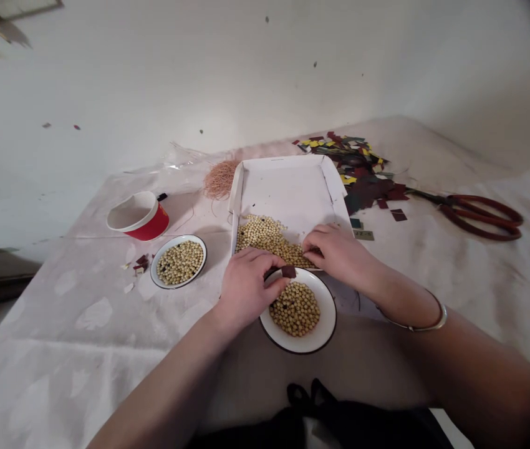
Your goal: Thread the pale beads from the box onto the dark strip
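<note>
Between thumb and fingers, my left hand (249, 280) pinches a small dark-red paper square (288, 272) over the upper left rim of a white dish (325, 315). Round pale beads (295, 308), with a few dark ones, lie in that dish. My right hand (330, 249) has its fingers closed at the near right part of a shallow white box (288, 187), touching more pale beads (265, 234) heaped along its near side. Whether a bead sits between those fingertips is hidden.
A second dish (153, 272) of beads and a red paper cup (148, 224) stand left. Tangled pinkish string (221, 179) lies behind. Coloured paper squares (363, 181) pile up right of the box, beside large red-handled scissors (480, 215). Dark-red scraps (141, 263) lie left.
</note>
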`<act>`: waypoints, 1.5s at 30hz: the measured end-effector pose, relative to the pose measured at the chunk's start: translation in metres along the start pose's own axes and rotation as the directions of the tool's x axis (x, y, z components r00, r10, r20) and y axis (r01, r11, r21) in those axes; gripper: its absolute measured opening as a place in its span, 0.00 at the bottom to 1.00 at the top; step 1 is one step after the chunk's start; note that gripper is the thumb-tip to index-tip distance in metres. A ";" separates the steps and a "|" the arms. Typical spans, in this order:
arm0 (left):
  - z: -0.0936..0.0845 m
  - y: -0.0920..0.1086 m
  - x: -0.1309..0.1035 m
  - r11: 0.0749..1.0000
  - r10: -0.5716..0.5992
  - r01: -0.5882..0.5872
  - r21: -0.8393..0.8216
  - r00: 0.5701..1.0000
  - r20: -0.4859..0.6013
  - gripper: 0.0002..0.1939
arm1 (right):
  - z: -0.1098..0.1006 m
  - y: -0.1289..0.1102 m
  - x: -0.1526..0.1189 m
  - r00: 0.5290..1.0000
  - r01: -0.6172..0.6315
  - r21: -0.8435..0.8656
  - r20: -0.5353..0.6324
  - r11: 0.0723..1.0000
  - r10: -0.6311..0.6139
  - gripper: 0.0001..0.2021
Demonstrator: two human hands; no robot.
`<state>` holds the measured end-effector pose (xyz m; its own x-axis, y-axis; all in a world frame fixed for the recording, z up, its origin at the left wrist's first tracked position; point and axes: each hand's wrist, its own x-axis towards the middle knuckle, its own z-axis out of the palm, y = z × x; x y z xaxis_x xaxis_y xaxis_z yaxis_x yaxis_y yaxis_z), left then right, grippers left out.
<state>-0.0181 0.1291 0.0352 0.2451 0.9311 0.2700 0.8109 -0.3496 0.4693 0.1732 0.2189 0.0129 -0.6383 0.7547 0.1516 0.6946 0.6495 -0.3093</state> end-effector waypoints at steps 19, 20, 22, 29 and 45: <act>-0.004 0.001 0.001 0.999 -0.021 0.021 -0.024 1.000 -0.003 0.09 | 0.002 -0.003 0.000 0.999 -0.036 -0.011 -0.035 0.999 0.035 0.05; -0.004 0.001 0.000 0.999 -0.021 0.022 -0.024 1.000 0.003 0.09 | 0.001 -0.004 0.000 0.998 -0.041 -0.005 -0.036 0.999 0.041 0.06; -0.005 0.002 0.000 0.999 -0.038 0.039 -0.024 0.999 0.005 0.08 | 0.001 -0.005 0.001 0.998 -0.047 0.018 -0.039 0.999 0.047 0.06; -0.006 0.003 0.000 0.996 -0.073 0.073 -0.047 0.997 0.005 0.09 | -0.005 -0.017 0.002 0.978 -0.047 0.253 -0.184 0.966 0.095 0.04; 0.005 -0.011 -0.001 0.999 -0.033 0.032 -0.020 0.999 -0.030 0.06 | 0.011 -0.046 -0.002 0.982 0.165 0.458 -0.160 0.874 -0.101 0.05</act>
<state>-0.0244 0.1323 0.0256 0.2025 0.9385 0.2798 0.8075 -0.3217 0.4944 0.1390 0.1865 0.0163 -0.6436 0.6902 0.3307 0.3496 0.6495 -0.6752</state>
